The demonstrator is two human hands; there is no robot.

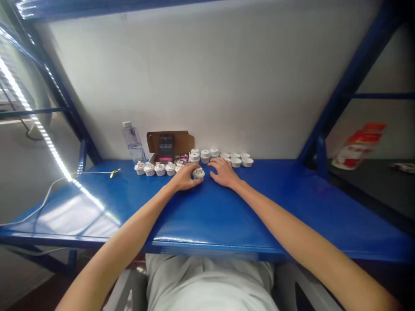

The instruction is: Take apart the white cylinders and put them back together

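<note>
Currently, your left hand (pixel 184 177) is pinching one white cup (pixel 199 174) near the far edge of the tabletop (pixel 207 218); your right hand (pixel 224 172) is lying open. Cup: probably light, stiff, smooth; sidewalls suiting fingertips.

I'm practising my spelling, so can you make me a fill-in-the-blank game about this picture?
1. The left hand holds a small round piece coloured ____.
2. The tabletop is coloured ____.
3. In the picture, the clear bottle stands to the ____ of the open cardboard box.
4. The red-and-white bottle is on the picture's ____ side.

Missing words: white; blue; left; right.
</note>
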